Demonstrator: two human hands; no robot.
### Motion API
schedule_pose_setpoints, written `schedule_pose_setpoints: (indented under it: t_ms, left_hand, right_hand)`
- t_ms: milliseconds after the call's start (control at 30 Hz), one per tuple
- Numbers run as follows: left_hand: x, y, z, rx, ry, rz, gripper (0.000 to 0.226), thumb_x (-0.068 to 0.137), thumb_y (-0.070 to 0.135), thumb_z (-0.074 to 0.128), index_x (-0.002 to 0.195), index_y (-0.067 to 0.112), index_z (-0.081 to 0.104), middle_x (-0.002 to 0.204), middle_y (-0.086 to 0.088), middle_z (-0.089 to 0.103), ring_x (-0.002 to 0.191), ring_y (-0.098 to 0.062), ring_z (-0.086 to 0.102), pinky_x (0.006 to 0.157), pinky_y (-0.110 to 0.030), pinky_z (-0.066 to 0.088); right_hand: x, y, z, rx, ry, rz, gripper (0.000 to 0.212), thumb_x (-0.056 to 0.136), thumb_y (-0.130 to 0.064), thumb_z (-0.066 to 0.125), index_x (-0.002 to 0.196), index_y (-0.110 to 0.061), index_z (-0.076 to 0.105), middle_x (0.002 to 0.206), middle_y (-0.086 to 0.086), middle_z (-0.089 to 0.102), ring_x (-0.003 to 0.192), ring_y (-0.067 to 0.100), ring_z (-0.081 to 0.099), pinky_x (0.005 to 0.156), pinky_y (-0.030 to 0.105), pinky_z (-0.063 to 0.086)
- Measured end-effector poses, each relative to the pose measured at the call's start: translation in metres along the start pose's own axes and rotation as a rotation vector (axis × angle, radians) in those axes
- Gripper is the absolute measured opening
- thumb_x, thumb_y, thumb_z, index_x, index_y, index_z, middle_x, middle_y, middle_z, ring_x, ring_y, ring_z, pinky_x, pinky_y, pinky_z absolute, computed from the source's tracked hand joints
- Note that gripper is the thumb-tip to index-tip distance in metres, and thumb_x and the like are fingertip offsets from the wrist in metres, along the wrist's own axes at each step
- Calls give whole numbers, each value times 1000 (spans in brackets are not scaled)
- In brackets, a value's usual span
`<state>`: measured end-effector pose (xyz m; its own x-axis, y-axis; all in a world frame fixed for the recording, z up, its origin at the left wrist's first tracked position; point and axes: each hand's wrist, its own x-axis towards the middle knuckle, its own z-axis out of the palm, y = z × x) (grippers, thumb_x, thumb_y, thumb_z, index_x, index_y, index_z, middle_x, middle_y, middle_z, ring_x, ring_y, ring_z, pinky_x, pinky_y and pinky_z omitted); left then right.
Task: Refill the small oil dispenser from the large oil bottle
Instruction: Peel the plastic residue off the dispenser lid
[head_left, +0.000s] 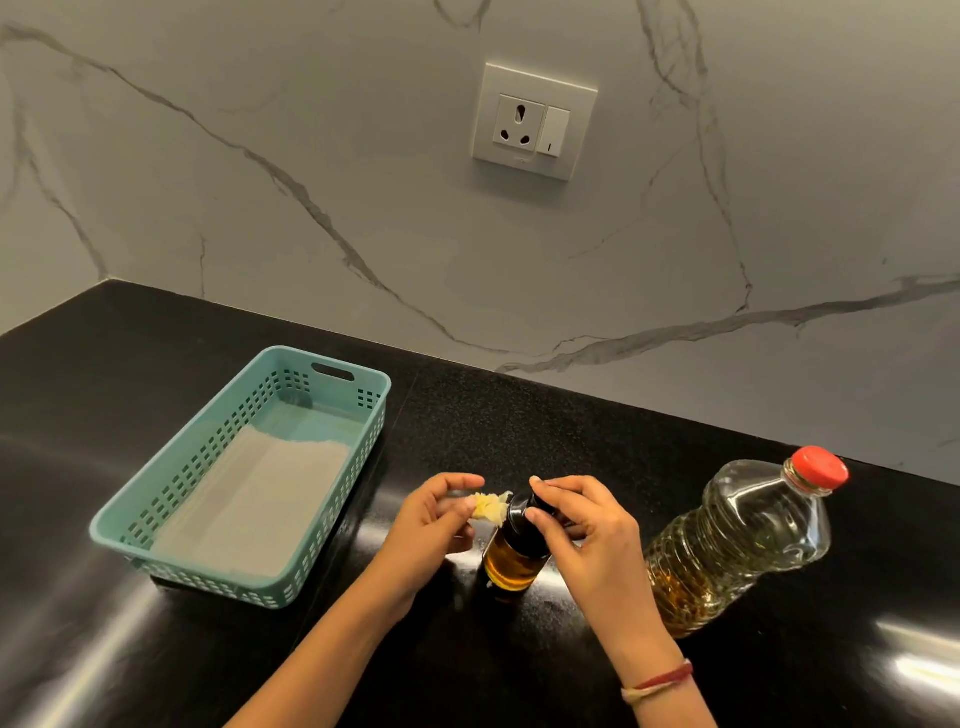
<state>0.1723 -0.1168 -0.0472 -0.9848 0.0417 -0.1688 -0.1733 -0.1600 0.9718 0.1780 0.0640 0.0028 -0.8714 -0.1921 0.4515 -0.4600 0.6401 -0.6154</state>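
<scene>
Curled fingers and thumb of the right hand (587, 535) close round the black top (522, 512) of the small oil dispenser (514, 558). The left hand (431, 525) pinches a crumpled yellowish wad (489, 512) against the side of that top, and neither hand holds the body.

That is the likely risk. With nothing bracing the glass on the glossy black counter (519, 415), a twist at the top could spin or tip the dispenser, and any oil on the top would make the fingers slip.

The dispenser stands upright between the hands, amber, with oil low in its body. Just to its right, near the right wrist, stands the large oil bottle (737, 540), about half full with its red cap (821, 466) on; a careless forearm could knock it. A teal basket (332, 364) sits well to the left.
</scene>
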Motion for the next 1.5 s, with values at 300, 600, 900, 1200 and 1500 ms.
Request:
schedule_pose_setpoints:
  t_ms: [300,600,900,1200,1500]
  left_hand:
    - [9,-8,19,266,115,39,23,88,5,61,82,24,73,81,-1,73,74,-13,67,66,-25,55]
    - [3,-10,22,103,73,25,26,96,27,55,89,17,78,95,-3,75,99,-17,69,88,-36,55]
    - [29,1,19,81,-49,-22,19,90,-1,60,107,5,65,97,-20,71,87,-21,65,72,-21,51]
    - [50,-5,3,530,-356,37,27,90,-4,55,99,13,74,96,1,74,98,-8,67,95,-33,52]
    - [12,-3,22,230,93,65,34,88,-7,55,96,19,76,95,3,75,94,-8,70,82,-20,55]
  right_hand:
    - [-2,1,2,12,15,-12,33,82,-11,73,113,-20,68,99,-18,56,99,-4,56,70,8,49]
    - [-4,1,4,6,39,-10,33,82,-12,72,114,-18,69,100,-14,59,98,-2,58,76,16,54]
    - [-4,1,7,4,61,2,34,81,-9,73,113,-19,69,100,-13,60,100,-3,57,75,23,56]
    - [-5,-1,8,24,63,19,33,82,-9,72,114,-18,69,100,-14,58,101,-3,56,77,19,54]
    - [-5,-1,7,35,49,25,34,83,-8,71,115,-18,68,102,-15,58,102,-3,56,78,14,52]
